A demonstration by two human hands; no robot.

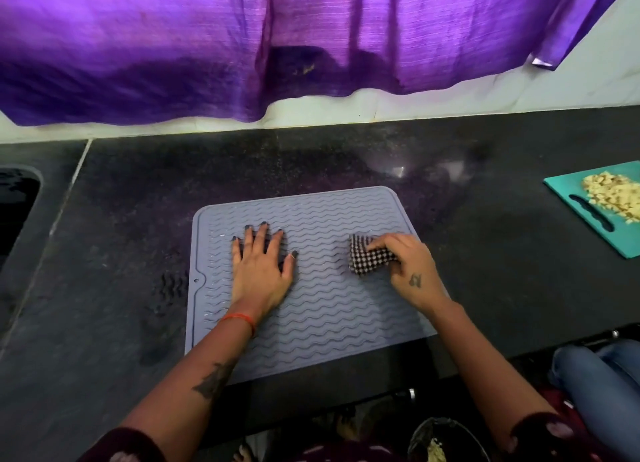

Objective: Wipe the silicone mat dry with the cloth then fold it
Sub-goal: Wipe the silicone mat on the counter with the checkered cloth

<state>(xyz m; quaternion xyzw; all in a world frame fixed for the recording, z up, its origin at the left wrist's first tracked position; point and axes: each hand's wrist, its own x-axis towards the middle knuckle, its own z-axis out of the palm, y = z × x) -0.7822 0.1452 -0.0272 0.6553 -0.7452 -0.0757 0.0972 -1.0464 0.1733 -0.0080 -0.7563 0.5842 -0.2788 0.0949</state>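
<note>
Left hand splayed flat on the silicone mat, right hand gripping the checked cloth — mat's right side, dark counter beneath.

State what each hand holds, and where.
Right hand grips the bunched checked cloth by its right end; left hand holds nothing, pressed flat on the silicone mat.

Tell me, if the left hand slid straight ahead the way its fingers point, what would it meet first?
Probably only the mat's raised far rim. The left hand lies flat on the silicone mat, fingers pointing away, then bare dark counter up to the wall.
</note>
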